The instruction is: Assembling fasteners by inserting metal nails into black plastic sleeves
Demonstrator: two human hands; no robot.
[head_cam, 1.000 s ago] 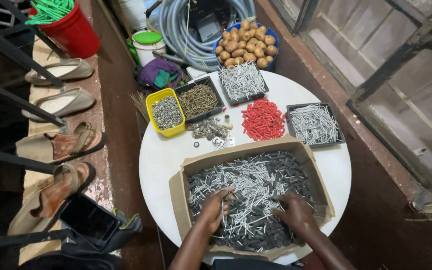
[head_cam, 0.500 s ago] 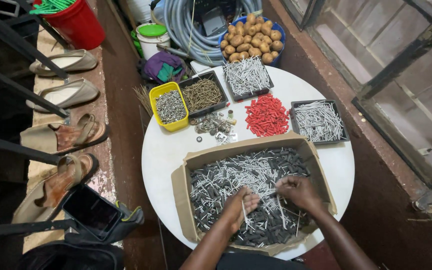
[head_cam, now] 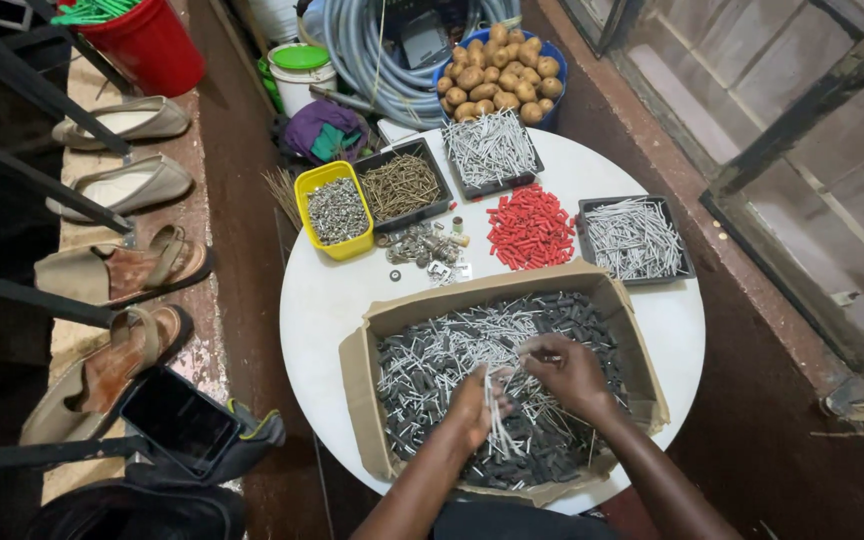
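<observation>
A: What do the hands do now?

B: Both are inside the box [head_cam: 367,345], which stands on the round white table [head_cam: 327,300]. The left hand [head_cam: 474,405] is closed around a small bundle of pale nails [head_cam: 499,420]; they stick out below the fist.

A: And the right hand [head_cam: 570,372]?

B: It lies just beside the left one, fingers bent down into the heap [head_cam: 432,355] of mixed nails and dark pieces. It seems to pinch some nails at the fingertips, but I cannot tell this for sure.

A: What is behind the box?

B: A yellow tub [head_cam: 335,210] with grey screws, a black tray [head_cam: 402,186] of brownish screws, one tray [head_cam: 492,150] of silver nails, another tray [head_cam: 634,240] at the right, and red plugs [head_cam: 530,227] loose on the table between them. Near the far edge is a bowl of potatoes [head_cam: 497,75].
</observation>
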